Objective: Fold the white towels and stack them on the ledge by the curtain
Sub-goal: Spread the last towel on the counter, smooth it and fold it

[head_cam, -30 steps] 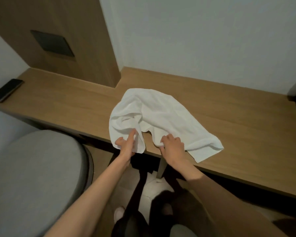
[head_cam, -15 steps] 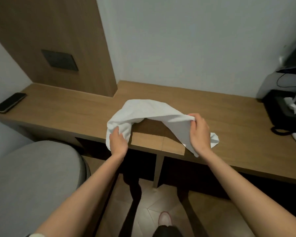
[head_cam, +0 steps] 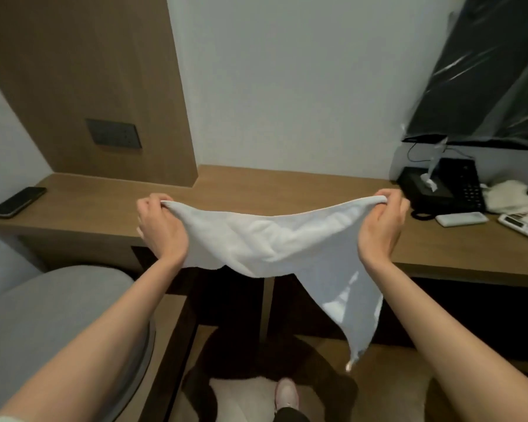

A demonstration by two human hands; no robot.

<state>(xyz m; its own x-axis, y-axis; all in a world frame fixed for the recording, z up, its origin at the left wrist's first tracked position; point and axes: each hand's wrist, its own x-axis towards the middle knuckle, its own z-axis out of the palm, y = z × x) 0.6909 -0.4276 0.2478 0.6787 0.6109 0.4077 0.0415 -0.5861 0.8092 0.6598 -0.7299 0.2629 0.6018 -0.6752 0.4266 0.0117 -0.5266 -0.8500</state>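
Observation:
A white towel (head_cam: 275,242) hangs in the air above the front edge of the wooden ledge (head_cam: 256,190), stretched between both hands. My left hand (head_cam: 160,228) pinches its upper left corner and my right hand (head_cam: 381,226) pinches its upper right corner. The top edge sags a little in the middle. The cloth hangs down in folds, and one long corner (head_cam: 360,324) drops low on the right, below the ledge.
A dark phone (head_cam: 17,201) lies at the ledge's far left. On the right stand a black desk telephone (head_cam: 448,190), a white remote (head_cam: 461,219), a second remote (head_cam: 521,228) and a crumpled cream cloth (head_cam: 512,199). A grey round seat (head_cam: 52,324) is at lower left.
The towel was lying crumpled on the ledge; both hands took its edge, moved apart and lifted it, so it now hangs spread between them. The view has tilted up.

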